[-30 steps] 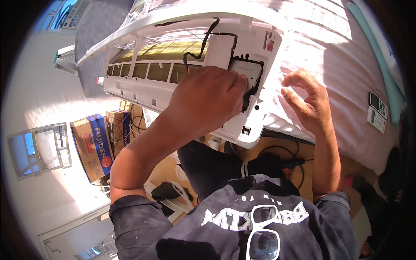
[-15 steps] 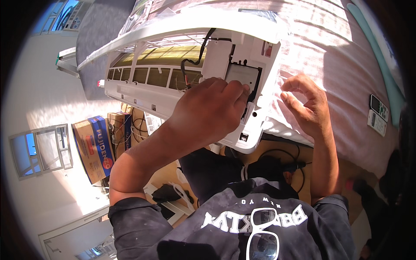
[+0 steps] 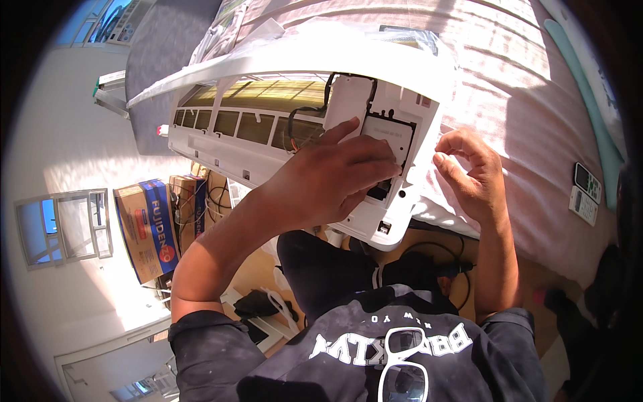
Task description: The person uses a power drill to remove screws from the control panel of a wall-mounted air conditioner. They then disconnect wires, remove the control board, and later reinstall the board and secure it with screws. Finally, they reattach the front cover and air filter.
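Observation:
A white air conditioner indoor unit [image 3: 402, 221] lies before me, its front panel [image 3: 268, 65] lifted and its mesh filter [image 3: 268, 94] showing. At its right end is a compartment with a pale cover plate [image 3: 387, 137] and a dark slot [image 3: 380, 190]. My left hand [image 3: 328, 175] reaches over this compartment, back of the hand up. Its fingers bend together toward the thumb near the slot, and the fingertips are partly hidden. Beside the unit's right end, my right hand [image 3: 474, 174] hovers above the bed, thumb and forefinger pinched; anything between them is too small to name.
The unit rests on a bed with a pink sheet [image 3: 516, 127]. A white remote control [image 3: 584, 194] lies at the right. Dark wires [image 3: 328, 94] loop inside the unit. Cardboard boxes [image 3: 144, 228] stand on the floor at left, and black cables [image 3: 435, 244] lie under the unit's edge.
My left hand's fingers have shifted off the cover plate, uncovering more of it, and one finger now sticks out. My right hand keeps its pinch. The whole view has shifted slightly.

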Motion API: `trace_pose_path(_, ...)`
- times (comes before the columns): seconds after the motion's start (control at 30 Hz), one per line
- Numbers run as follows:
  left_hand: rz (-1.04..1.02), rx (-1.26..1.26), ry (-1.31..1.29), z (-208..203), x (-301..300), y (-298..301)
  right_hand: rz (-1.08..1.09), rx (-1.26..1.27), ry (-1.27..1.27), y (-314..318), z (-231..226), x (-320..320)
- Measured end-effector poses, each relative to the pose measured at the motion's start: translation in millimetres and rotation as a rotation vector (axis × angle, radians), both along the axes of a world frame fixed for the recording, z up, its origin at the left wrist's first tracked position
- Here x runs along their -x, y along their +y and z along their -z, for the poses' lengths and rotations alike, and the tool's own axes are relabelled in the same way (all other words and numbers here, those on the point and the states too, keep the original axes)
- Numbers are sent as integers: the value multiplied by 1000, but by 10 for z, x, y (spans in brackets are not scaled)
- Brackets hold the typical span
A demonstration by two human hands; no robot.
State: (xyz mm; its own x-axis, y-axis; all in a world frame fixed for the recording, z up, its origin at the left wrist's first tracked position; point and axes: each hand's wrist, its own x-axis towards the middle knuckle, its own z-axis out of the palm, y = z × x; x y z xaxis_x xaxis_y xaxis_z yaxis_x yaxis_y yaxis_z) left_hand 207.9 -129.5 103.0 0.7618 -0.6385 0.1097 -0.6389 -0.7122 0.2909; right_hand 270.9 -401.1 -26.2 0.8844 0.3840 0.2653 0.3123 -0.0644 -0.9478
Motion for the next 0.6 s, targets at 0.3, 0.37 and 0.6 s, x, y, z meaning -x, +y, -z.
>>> trace_pose_path(0.3, -166, -168, -39, -174, -252, 272, 55, -73, 57, -68, 5, 33)
trace_pose_path(0.37, -147, -219, -98, -148, -274, 244, 90, -77, -75, -44, -142, 60)
trace_pose_path(0.6, -80, -218, -107, -28, -354, 300, -126, 401, -810, 258, -882, 14)
